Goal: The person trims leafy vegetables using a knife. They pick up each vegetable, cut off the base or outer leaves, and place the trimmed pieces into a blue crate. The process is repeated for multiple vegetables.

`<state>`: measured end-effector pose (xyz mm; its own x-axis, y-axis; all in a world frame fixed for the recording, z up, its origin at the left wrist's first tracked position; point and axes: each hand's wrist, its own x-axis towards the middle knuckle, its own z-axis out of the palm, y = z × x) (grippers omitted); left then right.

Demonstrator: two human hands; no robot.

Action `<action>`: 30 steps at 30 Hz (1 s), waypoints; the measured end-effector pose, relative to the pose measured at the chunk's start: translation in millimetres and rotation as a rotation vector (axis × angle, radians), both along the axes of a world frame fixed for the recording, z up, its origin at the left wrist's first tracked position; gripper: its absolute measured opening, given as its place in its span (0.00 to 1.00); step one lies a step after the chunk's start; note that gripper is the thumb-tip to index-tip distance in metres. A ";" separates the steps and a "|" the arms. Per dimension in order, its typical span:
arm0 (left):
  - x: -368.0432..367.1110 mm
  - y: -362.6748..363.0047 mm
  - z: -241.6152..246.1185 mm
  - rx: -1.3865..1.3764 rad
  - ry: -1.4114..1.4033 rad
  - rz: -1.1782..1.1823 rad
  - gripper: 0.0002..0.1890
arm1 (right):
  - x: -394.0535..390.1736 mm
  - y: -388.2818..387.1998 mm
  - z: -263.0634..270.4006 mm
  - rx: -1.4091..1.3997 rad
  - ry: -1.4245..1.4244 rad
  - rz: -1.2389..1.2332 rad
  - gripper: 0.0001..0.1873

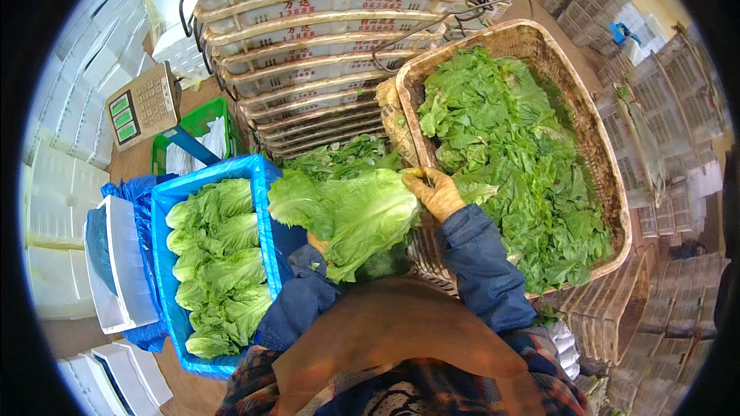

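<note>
A head of leafy green lettuce (370, 205) lies across the middle in front of me, its pale stem end pointing right. My left hand (317, 242) supports it from below on the left; the leaves cover most of that hand. In a yellowish glove, my right hand (436, 192) is closed at the stem end. A thin dark blade-like tool (428, 177) shows between its fingers; its exact kind is unclear. To the left, a box lined with blue plastic (165, 231) holds heads of lettuce (222, 260) laid in rows. Loose lettuce (514, 167) fills a dirty plastic crate (601, 144) at right.
Nested crates (341, 23) with metal handles rise ahead, above cut leaves (341, 159). A digital scale (141, 107) stands beyond the blue-lined box, beside a green crate (222, 112). White foam boxes (63, 185) line the left; more stacked crates (676, 92) stand at right.
</note>
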<state>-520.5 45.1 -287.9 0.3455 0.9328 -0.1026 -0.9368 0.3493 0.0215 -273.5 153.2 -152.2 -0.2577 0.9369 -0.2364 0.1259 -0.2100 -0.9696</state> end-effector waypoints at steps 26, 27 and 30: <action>-59.3 -25.2 52.8 0.207 0.667 0.047 0.28 | -27.9 -29.9 36.7 0.269 0.067 -0.109 0.09; -53.5 -24.4 51.9 0.172 0.588 0.051 0.28 | -24.7 -27.2 37.5 0.185 0.177 -0.143 0.08; -35.0 -21.1 50.3 0.082 0.401 0.066 0.29 | -12.7 -20.0 35.8 -0.023 0.211 -0.511 0.10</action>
<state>-555.5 24.0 -237.6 0.2323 0.9623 -0.1416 -0.8687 0.2708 0.4147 -286.2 133.2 -116.5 0.1845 0.9503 -0.2507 -0.1945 -0.2147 -0.9571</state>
